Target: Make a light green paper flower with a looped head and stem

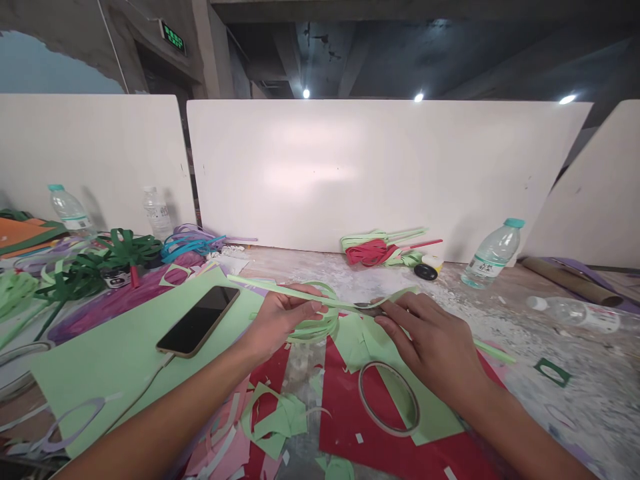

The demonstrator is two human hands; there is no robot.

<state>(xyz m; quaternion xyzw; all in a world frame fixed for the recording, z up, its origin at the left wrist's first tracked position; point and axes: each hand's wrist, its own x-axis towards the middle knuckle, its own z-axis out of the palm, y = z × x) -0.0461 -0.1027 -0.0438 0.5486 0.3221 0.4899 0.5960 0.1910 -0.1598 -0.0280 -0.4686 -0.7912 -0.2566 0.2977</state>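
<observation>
My left hand [287, 317] is closed, pinching a light green paper strip [260, 285] between thumb and fingers. The strip runs across to my right hand [430, 333], which is closed around what looks like a pair of scissors [369, 309]. Only the grey blades show, lying against the strip; the handles are hidden. A free end of green paper curls up above the right fingers. Beneath and between the hands is a bundle of light green paper loops [320, 328]. A ring-shaped tape roll [363, 393] lies just in front of my right hand.
On a light green sheet [135, 327] at left lies a phone [197, 321] with a cable. Red paper [345, 427] and scraps cover the front. Paper flowers [370, 252], a small round container [431, 267] and a water bottle [493, 257] stand before a white panel [300, 173].
</observation>
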